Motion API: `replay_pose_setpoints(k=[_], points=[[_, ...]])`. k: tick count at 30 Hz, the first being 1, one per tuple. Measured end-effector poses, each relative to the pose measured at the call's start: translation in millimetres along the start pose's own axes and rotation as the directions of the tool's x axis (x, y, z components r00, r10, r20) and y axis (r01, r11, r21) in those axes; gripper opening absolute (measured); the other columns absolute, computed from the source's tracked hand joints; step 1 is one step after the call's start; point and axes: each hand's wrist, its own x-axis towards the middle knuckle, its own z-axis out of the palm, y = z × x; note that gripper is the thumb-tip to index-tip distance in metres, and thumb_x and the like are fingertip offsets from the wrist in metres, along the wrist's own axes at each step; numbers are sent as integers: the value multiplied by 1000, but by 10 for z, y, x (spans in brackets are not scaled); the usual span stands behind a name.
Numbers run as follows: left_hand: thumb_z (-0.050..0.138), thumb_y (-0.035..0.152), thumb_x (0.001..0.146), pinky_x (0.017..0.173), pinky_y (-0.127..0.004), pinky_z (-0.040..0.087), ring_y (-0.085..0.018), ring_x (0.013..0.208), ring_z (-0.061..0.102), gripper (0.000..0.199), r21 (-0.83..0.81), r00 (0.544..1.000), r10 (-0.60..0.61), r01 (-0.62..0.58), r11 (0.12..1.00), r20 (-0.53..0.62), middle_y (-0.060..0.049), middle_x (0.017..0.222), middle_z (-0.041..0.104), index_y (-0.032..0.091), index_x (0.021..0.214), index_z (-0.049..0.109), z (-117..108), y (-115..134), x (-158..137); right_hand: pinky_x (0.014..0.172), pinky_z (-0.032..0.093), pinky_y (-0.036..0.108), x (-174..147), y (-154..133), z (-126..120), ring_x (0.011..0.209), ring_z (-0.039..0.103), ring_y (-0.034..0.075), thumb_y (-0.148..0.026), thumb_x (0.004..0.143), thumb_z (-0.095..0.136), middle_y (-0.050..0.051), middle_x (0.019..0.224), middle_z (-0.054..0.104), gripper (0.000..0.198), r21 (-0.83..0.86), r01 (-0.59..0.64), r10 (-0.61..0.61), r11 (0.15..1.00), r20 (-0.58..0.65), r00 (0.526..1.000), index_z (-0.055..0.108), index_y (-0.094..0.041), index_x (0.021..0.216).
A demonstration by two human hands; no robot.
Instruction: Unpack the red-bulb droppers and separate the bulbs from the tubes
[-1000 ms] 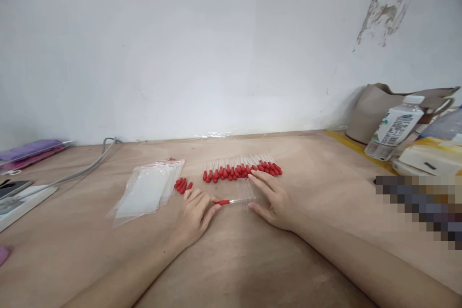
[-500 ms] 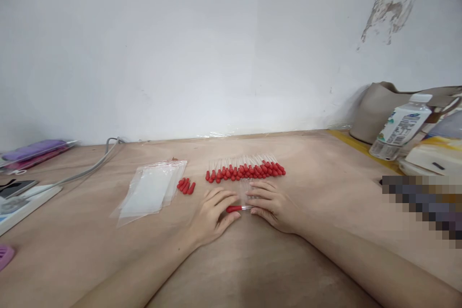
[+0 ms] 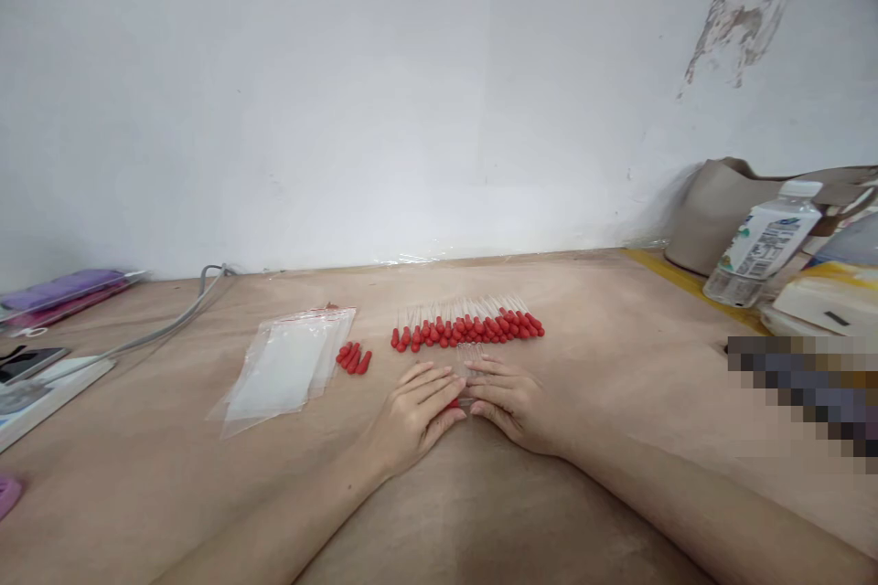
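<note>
My left hand (image 3: pixel 420 413) is closed around a red rubber dropper bulb (image 3: pixel 453 403), of which only a small red end shows between thumb and fingers. Facing it, my right hand (image 3: pixel 513 402) pinches the clear glass dropper tube (image 3: pixel 467 401) at the bulb's open end. The fingertips of both hands nearly meet. Just beyond them lie several bare glass tubes (image 3: pixel 470 351), partly covered by my fingers. Behind those stretches a row of droppers with red bulbs (image 3: pixel 473 326), bulbs toward me and glass tips toward the wall. Several loose red bulbs (image 3: pixel 354 357) rest left of the row.
Clear zip bags (image 3: pixel 278 366) lie in a stack to the left. A grey cable (image 3: pixel 165 330) runs to a white power strip (image 3: pixel 61 395) at far left. On the right stand a plastic bottle (image 3: pixel 765 242) and a grey-beige bag (image 3: pixel 703 210).
My hands have come closer together and a little toward me. The left fingers have slid over the red bulb, so less of it and of the tube shows.
</note>
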Motion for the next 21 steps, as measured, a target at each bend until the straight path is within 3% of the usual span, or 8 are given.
replay_pose_setpoints(k=[9,16,21], points=[[45,19,85,97,-39,40,-18,104,56,20,-47,994,36,-31,998,105,-7,104,64,17,100,58,-35,23,-10,96,42,33,2,-31,-8,100,57,14,-19,86,43,7,101,64,18,52,94,-93,994,-19,995,58,-18,97],[45,21,85,99,-39,38,-17,102,57,18,-110,985,-15,35,993,172,-8,99,65,16,95,59,-58,43,-23,96,42,33,-5,-69,-42,96,58,14,-17,85,44,7,95,65,15,12,112,-112,994,-11,994,58,-17,88],[42,22,86,98,-39,39,-17,103,56,19,-165,980,-35,68,984,196,-7,98,65,18,93,60,-63,39,-28,96,43,32,-11,-84,-59,99,57,14,-17,85,45,7,94,65,15,-36,147,-148,989,-30,989,58,-17,92]])
